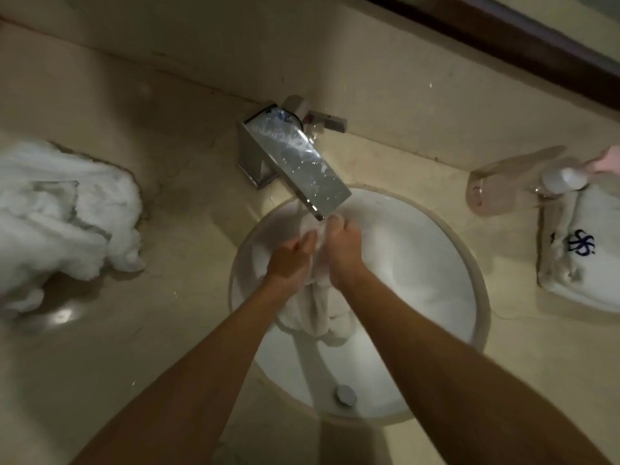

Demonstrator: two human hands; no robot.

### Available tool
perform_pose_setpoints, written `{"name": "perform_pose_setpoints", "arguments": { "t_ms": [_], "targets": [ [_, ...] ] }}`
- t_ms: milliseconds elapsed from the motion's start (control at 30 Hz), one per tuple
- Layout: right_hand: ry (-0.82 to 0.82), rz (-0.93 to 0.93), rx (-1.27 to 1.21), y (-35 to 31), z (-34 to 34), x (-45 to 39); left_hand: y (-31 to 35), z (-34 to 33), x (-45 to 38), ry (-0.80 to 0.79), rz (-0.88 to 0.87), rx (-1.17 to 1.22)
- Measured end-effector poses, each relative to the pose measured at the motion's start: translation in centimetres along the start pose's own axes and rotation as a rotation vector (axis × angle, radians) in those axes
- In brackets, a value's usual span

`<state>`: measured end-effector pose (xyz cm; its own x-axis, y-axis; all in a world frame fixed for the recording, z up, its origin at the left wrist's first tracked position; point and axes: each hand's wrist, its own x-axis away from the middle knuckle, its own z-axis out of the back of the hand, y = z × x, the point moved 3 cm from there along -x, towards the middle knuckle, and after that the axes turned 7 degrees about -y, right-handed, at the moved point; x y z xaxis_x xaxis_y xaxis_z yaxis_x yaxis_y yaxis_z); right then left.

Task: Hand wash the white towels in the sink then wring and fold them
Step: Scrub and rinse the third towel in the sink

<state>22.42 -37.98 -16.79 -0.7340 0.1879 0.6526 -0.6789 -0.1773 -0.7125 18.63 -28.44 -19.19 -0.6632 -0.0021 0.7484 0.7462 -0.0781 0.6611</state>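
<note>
1. While under the faucet [295, 159], left hand [293, 260] and right hand [342, 250] both gripped one towel [315, 310] bunched between them.
2. Towel hung lengthwise toward the body, inside the sink [436, 263].

— What's the room like?
— Dim. A beige stone counter [174, 330] runs to a matching backsplash [201, 45] at twelve o'clock.
— And at one o'clock?
— A dark wooden frame [503, 38].

Beige stone vanity counter [141, 330]: crumpled white towel heap [60, 223] at left, folded white monogrammed towel [583, 263] and toppled clear plastic bottle [516, 189] at right.
</note>
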Motion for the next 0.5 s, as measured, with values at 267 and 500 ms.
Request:
{"name": "perform_pose_setpoints", "arguments": {
  "t_ms": [267,500],
  "targets": [
    [-0.475,-0.631,-0.649,6.7,3.8,4.8,-2.7,2.3,1.1,-0.118,0.244,0.546],
    [-0.205,-0.461,-0.584,4.6,3.2,2.2,-1.0,1.0,0.1,-0.184,0.279,0.587]
  ]
}}
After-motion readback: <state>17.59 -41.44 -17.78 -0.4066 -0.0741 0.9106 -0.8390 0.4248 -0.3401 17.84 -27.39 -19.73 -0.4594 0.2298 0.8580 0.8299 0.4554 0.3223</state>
